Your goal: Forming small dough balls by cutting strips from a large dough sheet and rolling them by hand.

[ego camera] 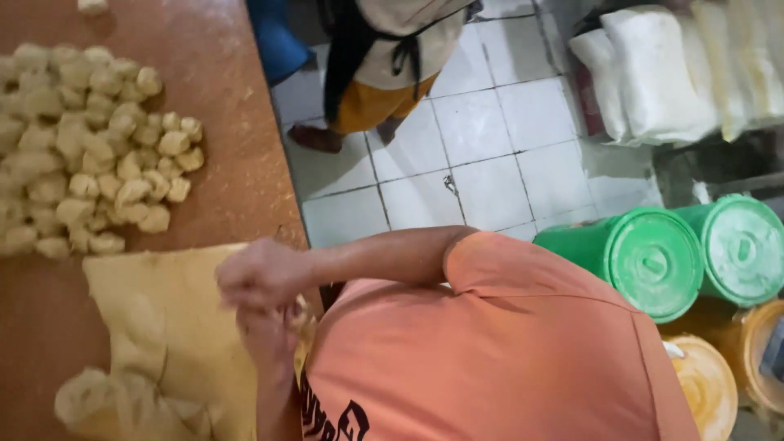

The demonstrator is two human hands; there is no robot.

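Much of what you were doing was hard to make out: both hands were motion-blurred and stacked together at the edge of the surface [237,98], and your orange shirt [490,351] covered everything below them toward 5 o'clock. Your right hand [261,273] was curled into a loose fist on top, but I could not tell whether it gripped anything. Your left hand [269,335] lay just beneath it at 6 o'clock, its fingers hidden, so its state was unclear too. The slab of dough [171,327] lay flat on the surface, touching or just beside your hands at their 9 o'clock, its lower end cut off by the frame. A torn lump of dough [90,396] sat at 8 o'clock. The pile of dough pieces [90,147] lay well apart at 10 o'clock. At 3 o'clock stood two green-lidded buckets [653,261]; another person [392,65] stood at 1 o'clock, head cut off.
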